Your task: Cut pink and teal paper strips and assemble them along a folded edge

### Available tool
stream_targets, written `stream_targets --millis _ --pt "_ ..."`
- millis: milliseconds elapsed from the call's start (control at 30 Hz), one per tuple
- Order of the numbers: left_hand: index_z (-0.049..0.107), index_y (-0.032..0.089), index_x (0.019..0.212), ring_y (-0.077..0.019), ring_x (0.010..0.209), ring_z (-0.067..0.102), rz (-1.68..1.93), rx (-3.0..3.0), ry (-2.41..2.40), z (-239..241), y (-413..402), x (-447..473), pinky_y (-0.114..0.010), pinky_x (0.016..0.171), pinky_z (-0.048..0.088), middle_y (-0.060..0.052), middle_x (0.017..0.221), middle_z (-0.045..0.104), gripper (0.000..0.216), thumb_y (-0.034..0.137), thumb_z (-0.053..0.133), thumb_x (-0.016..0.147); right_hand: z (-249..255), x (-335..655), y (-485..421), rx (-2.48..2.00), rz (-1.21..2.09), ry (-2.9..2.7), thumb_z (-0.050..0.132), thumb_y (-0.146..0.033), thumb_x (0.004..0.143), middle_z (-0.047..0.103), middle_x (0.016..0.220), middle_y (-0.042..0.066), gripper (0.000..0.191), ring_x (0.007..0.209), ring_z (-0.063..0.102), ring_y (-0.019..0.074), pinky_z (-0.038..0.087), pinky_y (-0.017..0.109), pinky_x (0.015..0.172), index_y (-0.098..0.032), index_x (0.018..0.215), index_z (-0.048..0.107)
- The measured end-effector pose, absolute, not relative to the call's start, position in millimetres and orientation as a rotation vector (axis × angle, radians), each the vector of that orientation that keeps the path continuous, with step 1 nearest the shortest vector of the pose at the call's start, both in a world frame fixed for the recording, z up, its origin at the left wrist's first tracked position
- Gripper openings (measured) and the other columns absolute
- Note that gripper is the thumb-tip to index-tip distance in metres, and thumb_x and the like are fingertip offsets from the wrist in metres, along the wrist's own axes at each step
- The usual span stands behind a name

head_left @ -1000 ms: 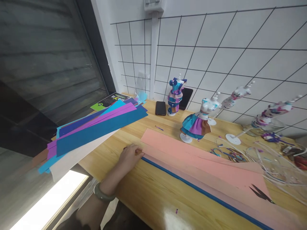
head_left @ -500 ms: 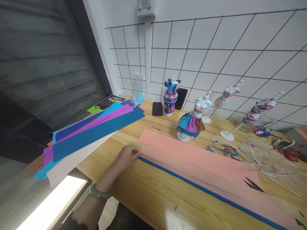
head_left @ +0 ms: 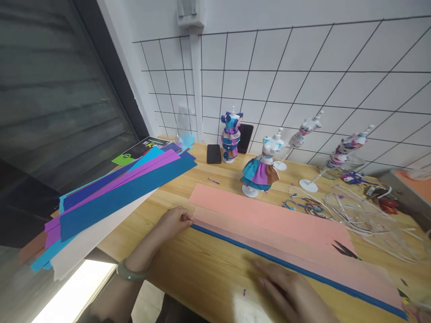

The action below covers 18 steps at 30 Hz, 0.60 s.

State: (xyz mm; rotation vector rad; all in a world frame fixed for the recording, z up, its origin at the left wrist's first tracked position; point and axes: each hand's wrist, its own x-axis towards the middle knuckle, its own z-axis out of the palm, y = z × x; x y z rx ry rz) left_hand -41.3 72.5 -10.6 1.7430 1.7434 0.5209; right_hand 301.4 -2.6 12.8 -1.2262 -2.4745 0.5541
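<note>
My left hand [head_left: 173, 220] rests on the wooden table [head_left: 188, 264] with its fingers curled, pinching the left end of a long pink paper strip [head_left: 269, 220]. A thin blue strip [head_left: 289, 267] runs along the pink paper's near edge. My right hand [head_left: 286, 291] is blurred low in the view, fingers stretched flat just above the table near the blue strip, holding nothing. Black scissors [head_left: 343, 249] lie on the pink paper toward its right end.
A fan of blue, purple and white paper strips [head_left: 114, 197] overhangs the table's left edge. Small mannequins in paper dresses [head_left: 261, 168] stand by the grid wall with two phones [head_left: 214, 154]. Clear tubing and scraps [head_left: 367, 215] clutter the right side.
My right hand has come into view at the bottom, reaching toward the blue strip. The view has swung slightly right. My left hand stays on the paper's end.
</note>
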Motion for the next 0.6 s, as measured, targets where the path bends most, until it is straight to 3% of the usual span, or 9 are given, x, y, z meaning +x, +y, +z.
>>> stream_targets --millis 133,267,600 --pt "0.059 0.019 0.064 -0.0135 0.061 0.047 0.493 1.769 1.711 -8.9 76.1 -41.3 -0.022 0.053 0.031 0.003 0.062 0.050 0.019 0.036 0.057 0.070 -6.3 283.0 15.7 -1.311 0.325 -2.565 0.028 -0.030 0.096 0.070 0.093 0.009 0.040 0.074 0.069 0.0204 0.055 0.029 0.063 -0.018 0.125 0.053" --pt "0.058 0.018 0.063 -0.0141 0.062 0.047 0.486 1.775 1.683 -6.9 75.9 -41.7 -0.023 0.055 0.033 0.002 0.062 0.051 0.024 0.041 0.055 0.072 -26.2 278.4 17.4 -1.330 0.043 -2.604 0.021 -0.033 0.097 0.068 0.072 0.008 0.047 0.056 0.066 0.0209 0.051 0.029 0.047 -0.013 0.119 0.058" --pt "0.060 0.017 0.070 -0.0143 0.064 0.047 0.433 1.773 1.594 -8.2 76.6 -46.0 -0.024 0.058 0.036 0.001 0.068 0.051 0.021 0.038 0.055 0.071 -27.9 277.9 17.1 -1.282 -0.033 -2.556 0.020 -0.032 0.098 0.066 0.070 0.007 0.049 0.055 0.064 0.0180 0.045 0.025 0.046 -0.014 0.111 0.063"
